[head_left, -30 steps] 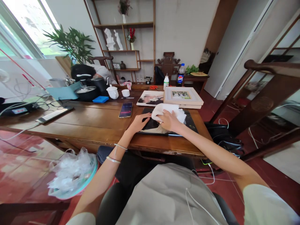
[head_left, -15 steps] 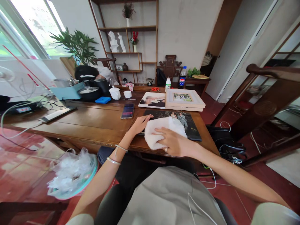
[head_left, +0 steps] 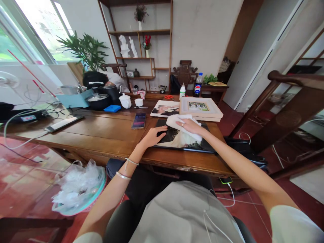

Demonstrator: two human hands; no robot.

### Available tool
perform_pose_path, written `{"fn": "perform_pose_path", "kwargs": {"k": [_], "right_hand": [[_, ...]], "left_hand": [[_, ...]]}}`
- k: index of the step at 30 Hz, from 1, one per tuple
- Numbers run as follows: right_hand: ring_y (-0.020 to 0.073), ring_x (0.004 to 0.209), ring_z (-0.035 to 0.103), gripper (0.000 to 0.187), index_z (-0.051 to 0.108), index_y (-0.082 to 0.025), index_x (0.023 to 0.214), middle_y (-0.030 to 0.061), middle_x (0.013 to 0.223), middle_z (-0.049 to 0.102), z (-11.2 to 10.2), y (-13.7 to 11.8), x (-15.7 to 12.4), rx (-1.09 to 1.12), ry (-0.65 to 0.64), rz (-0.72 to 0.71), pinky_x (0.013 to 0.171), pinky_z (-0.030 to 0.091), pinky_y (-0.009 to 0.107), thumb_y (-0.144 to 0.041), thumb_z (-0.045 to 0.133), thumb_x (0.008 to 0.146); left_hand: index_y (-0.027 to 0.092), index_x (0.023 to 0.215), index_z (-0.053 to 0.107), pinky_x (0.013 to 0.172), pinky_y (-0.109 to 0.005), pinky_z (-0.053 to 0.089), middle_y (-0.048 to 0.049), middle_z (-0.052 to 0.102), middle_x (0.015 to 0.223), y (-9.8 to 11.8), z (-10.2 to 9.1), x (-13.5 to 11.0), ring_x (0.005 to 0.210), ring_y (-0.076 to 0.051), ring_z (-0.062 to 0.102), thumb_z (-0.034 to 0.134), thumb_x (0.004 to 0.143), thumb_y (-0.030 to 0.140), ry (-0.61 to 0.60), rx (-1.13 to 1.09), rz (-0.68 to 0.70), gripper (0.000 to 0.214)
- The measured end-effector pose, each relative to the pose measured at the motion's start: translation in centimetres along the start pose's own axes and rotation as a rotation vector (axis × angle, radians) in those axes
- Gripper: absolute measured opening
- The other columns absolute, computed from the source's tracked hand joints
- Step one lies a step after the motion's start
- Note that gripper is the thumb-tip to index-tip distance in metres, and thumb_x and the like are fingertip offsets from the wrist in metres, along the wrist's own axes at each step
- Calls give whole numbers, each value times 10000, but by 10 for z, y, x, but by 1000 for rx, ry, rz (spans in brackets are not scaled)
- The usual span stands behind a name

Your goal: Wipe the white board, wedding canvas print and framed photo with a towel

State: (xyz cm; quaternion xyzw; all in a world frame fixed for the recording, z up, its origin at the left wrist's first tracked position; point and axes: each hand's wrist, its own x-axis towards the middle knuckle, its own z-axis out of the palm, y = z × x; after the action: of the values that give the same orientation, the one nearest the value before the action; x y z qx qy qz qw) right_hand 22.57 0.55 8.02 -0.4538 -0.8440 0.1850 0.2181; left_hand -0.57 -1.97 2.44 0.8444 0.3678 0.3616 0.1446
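Note:
A dark wedding photo panel [head_left: 174, 137] lies flat at the table's front edge, partly hidden by a white fluffy towel [head_left: 174, 119]. My right hand [head_left: 190, 126] presses the towel against the upper part of the panel, with some of the cloth bunched beneath the fingers. On the panel's left edge rests my left hand [head_left: 155, 135], its fingers stretched out and thumb apart, holding nothing. A phone [head_left: 138, 120] with its screen lit lies on the table to the left of that hand.
Behind the panel are a photo board [head_left: 164, 108] and boxed frames [head_left: 201, 108], with a cola bottle [head_left: 198, 85] and red scissors [head_left: 169, 97]. A white teapot [head_left: 125, 100] and blue box [head_left: 112, 108] stand left. A bag-filled basket [head_left: 79, 189] sits on the floor.
My right hand has slid the towel away from me, from the panel's near edge to its upper part, uncovering the pale lower picture. My left hand stays at the left edge.

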Motion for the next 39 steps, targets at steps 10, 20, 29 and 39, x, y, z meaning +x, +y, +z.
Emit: {"fn": "perform_pose_path", "kwargs": {"k": [10,20,29,39], "right_hand": [[290,1204,472,462,578,-147,1210,112,1278,555,36,-30,56,-20,-43,-136,993,350,413,-456,409,910],[287,1148,521,530,599,-188,1182,70,1262,574,-19,47,-31,-93,38,44,986,359,427,-544,322,905],[290,1193,478,357,652,-204,1077,88,1216,599,-14,-12,-112,-368,-76,-115,996,353,426,-376,384,914],[295,1201,462,415,611,-208,1161,104,1262,564,-15,-1,-95,-280,-168,-146,998,336,451,-452,382,915]], "left_hand": [[172,1044,673,954,-362,459,-64,696,1058,-5,3,-1,1034,-224,626,533,824,255,42,-10,-39,274],[165,1075,663,1035,-386,397,-75,631,1190,-8,4,-2,1163,-219,550,516,831,275,51,-83,9,305],[156,1076,662,1036,-386,399,-84,634,1183,-6,3,-1,1169,-219,545,516,828,269,31,-75,1,310],[162,1070,666,1047,-393,388,-84,631,1188,-10,4,-1,1173,-218,542,518,837,313,17,-81,1,314]]}}
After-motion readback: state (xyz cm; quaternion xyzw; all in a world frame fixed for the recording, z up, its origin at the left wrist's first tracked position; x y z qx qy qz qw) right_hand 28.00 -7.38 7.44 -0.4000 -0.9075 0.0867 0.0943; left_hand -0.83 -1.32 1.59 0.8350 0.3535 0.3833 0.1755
